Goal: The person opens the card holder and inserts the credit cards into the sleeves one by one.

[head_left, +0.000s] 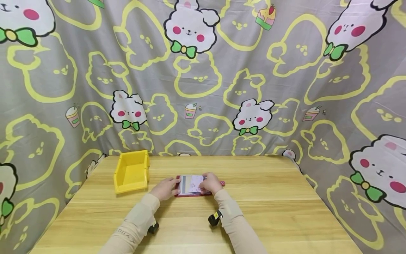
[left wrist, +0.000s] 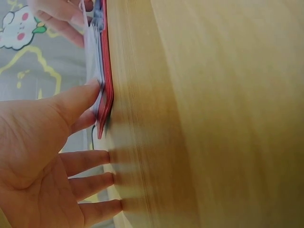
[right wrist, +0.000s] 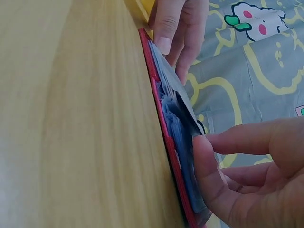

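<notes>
A red card holder (head_left: 184,187) lies spread on the wooden table, with clear sleeves stacked inside its cover. Over its right half is a pale pink printed card (head_left: 195,183). My right hand (head_left: 211,183) pinches the card's edge between thumb and index finger, lifting it off the sleeves at a slant. At the holder's left end, my left hand (head_left: 164,189) rests its thumb on the sleeves (left wrist: 97,61). The other left fingers stretch out and touch the table. A short red strap tab with a round snap (head_left: 223,183) sticks out past the right hand.
A yellow plastic bin (head_left: 131,173) stands at the table's back left, beyond my left hand. Behind the table (head_left: 279,208) hangs a grey curtain (head_left: 203,137) printed with rabbits. Black wrist cameras (head_left: 214,218) are strapped to both sleeved forearms.
</notes>
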Available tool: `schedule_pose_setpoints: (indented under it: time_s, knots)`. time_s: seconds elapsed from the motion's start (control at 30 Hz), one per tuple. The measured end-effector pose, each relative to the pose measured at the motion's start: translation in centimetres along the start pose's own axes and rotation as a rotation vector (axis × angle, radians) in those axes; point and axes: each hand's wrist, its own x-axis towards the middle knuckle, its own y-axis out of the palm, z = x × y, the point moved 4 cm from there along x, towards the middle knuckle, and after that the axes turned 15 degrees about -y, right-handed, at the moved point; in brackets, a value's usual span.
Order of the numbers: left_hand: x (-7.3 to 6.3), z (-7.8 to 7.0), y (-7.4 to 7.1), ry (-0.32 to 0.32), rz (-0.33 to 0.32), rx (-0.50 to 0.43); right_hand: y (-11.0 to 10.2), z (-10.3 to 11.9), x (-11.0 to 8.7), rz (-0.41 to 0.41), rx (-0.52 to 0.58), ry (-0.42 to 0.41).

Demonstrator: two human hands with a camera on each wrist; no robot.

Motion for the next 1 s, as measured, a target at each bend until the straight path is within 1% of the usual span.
schedule_pose_setpoints:
  time_s: [0.13, 0.27, 0.53, 0.77, 0.83, 1.0]
  knots:
    - [-0.2, -0.3, -0.3, 0.005, 0.003, -0.001, 0.1, 0.0, 0.2, 0.013, 0.014, 0.008]
    - [-0.3, -0.4, -0.3, -0.006, 0.013, -0.001, 0.3, 0.0, 0.4, 0.027, 0.014, 0.011]
    - [-0.5, -0.3, -0.3, -0.013, 0.015, -0.018, 0.9, 0.6, 0.5, 0.038, -0.046, -0.001]
    - [-0.3, -0.2, 0.0, -0.015, 0.003, -0.016, 1.2, 1.2, 0.5, 0.045, -0.186, -0.101]
    - [-0.2, -0.1, 0.0, -0.015, 0.001, -0.016, 1.4, 1.4, 0.5, 0.051, -0.196, -0.114]
    - [-0.2, 0.0, 0.1, -0.019, 0.001, -0.015, 1.8, 1.9, 0.4, 0.057, -0.178, -0.125]
